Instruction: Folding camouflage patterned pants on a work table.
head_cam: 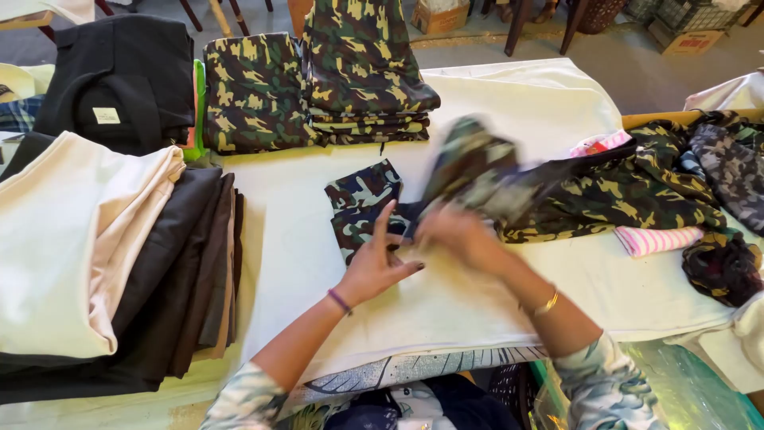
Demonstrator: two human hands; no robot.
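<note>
Currently a fold is in hand: the left hand [374,267], fingers spread flat, pins a dark camouflage garment [362,203] at the table [302,263] centre. The right hand [454,231], blurred, grips its loose part. Judged next: lay that part squarely over the pinned section.

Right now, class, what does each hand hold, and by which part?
The right hand, blurred, grips a green camouflage cloth piece at its lower end. The left hand presses flat on the darker folded camouflage cloth, holding nothing.
</note>
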